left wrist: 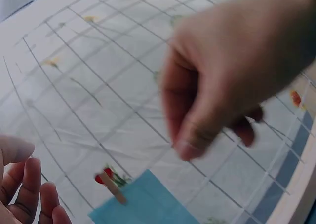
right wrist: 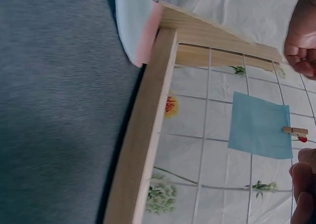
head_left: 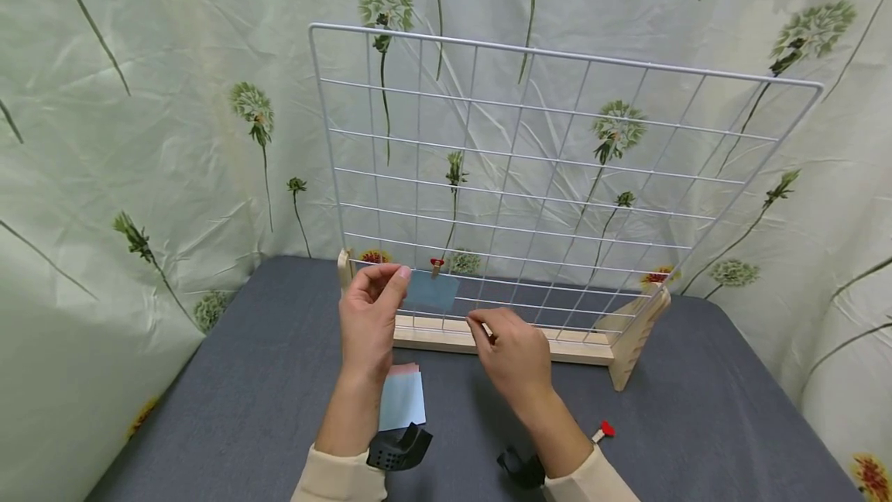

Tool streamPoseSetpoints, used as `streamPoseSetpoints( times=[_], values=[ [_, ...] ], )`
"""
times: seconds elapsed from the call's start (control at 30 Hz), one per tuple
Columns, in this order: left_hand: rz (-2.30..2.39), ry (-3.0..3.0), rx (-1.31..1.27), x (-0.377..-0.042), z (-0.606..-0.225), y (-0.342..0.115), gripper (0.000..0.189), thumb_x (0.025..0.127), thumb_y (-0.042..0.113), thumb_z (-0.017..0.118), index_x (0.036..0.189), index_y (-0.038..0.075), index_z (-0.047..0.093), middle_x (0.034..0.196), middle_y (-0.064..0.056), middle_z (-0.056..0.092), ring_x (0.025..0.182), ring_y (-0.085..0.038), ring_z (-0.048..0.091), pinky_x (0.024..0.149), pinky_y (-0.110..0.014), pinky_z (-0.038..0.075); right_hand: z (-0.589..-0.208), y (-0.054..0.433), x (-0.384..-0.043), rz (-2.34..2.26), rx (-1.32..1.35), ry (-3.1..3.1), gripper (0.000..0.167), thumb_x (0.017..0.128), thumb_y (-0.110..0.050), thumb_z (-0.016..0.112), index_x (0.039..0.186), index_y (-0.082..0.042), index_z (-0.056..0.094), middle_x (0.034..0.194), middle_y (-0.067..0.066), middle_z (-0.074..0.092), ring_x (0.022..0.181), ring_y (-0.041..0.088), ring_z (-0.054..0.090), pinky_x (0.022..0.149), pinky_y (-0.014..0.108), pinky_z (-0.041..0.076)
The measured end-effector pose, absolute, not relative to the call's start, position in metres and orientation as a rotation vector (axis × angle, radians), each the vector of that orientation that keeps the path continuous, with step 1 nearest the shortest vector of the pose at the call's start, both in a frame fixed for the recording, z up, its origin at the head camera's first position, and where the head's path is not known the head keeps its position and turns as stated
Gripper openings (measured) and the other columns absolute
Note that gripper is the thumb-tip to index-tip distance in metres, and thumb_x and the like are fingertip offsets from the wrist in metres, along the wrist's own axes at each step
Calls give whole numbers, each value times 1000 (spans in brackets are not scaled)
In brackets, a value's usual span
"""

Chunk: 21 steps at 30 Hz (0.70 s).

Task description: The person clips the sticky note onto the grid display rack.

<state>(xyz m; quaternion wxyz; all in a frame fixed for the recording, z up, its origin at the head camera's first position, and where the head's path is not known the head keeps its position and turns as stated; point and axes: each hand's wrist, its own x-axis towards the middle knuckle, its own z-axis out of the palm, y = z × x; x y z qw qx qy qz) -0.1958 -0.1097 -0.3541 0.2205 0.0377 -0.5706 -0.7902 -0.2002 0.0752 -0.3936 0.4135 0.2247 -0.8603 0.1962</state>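
Head view: red-topped clothespin (head_left: pixel 603 431) and stack of notes (head_left: pixel 403 401) on the grey counter (head_left: pixel 279 409), nearest.
Beyond them the left hand (head_left: pixel 371 316) and right hand (head_left: pixel 516 347) stand apart, fingers loosely bent, neither visibly gripping anything; between them a blue note (head_left: pixel 433 292) hangs from a second clothespin (head_left: pixel 436 267) on the low wires of a white grid (head_left: pixel 512 154) in its wooden stand (head_left: pixel 432 338), with a flowered curtain (head_left: pixel 174 138) behind.

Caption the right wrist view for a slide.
A wooden clothespin holds a blue paper square to a wire grid.
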Motion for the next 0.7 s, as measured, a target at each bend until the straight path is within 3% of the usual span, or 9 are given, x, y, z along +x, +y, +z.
streamPoseSetpoints(
  times=[0.47,0.7],
  values=[
    [-2010,-1704,-29,-181,-341,-108,21,93,3,71,112,-5,67,91,6,63,86,-12,60,76,-22,48,-415,118,-184,459,490,-2274,14,77,-11,87,86,-16,78,81,-3,77,68,9,72,56,29,53],
    [-1982,-1787,-70,-179,-343,-104,21,94,4,70,113,-5,67,93,6,62,86,-12,59,75,-23,47,-408,143,-172,430,446,-2370,14,78,-11,88,87,-15,78,83,-1,77,68,10,71,56,30,54]
  ],
)
